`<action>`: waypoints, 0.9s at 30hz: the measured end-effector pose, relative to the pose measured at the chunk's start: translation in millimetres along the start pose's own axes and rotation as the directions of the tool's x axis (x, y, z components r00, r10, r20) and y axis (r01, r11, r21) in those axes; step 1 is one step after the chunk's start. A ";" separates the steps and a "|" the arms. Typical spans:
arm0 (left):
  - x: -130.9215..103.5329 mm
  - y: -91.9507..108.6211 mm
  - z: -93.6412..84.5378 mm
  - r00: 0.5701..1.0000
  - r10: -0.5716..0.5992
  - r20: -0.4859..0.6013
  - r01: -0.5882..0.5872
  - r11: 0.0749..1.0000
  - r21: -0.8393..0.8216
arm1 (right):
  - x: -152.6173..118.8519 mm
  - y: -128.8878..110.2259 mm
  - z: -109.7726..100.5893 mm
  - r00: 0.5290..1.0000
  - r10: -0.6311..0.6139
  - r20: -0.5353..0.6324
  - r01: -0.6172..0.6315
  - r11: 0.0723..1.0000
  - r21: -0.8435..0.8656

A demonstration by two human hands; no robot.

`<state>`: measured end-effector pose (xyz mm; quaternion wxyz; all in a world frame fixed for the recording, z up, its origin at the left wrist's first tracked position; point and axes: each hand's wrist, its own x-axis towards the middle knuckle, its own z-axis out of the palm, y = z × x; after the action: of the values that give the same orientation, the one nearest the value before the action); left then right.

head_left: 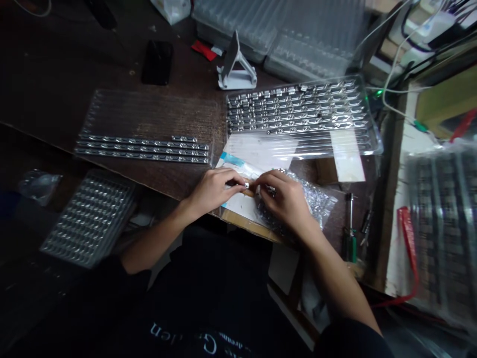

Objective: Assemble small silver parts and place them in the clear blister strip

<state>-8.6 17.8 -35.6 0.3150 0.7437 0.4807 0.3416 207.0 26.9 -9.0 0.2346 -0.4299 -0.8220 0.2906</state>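
My left hand (214, 191) pinches a small silvery metal part (246, 185) between thumb and forefinger, over a white sheet (238, 204) at the table's front edge. Close by on the right, my right hand (285, 201) is closed, its fingertips pressed together near that part. Shiny small metal pieces (272, 190) show between its curled fingers; what the fingertips pinch is hidden. Under and beside this hand lies a clear plastic bag (322, 201) full of small shiny metal parts. A brownish piece (250, 191), partly covered, lies between the hands.
Ahead on the left, a clear ribbed tray (149, 112) holds connector-like parts in its near rows. Another tray (301, 107), ahead right, is more filled. Behind stand a phone stand (237, 64), a black phone (157, 62) and stacked clear trays (238, 25). A green-handled screwdriver (350, 228) lies right.
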 end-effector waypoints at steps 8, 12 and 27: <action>-6.2 -0.1 -4.4 0.978 -0.050 -0.205 0.061 0.997 0.050 | 4.5 0.6 11.5 0.999 -0.010 0.049 0.010 1.000 0.008; -13.7 -0.2 -9.6 0.997 -0.069 -0.025 0.073 0.952 0.296 | 2.5 -3.0 14.2 0.980 -0.140 0.143 0.151 0.986 -0.068; -0.9 16.1 7.3 0.991 0.029 -0.132 -0.002 0.980 0.197 | -5.9 4.0 -10.4 0.988 0.042 0.148 0.017 0.928 -0.373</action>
<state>5.0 10.5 -27.1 0.2044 0.7501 0.5262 0.3445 218.9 26.7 -5.0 0.0827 -0.4483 -0.8751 0.1627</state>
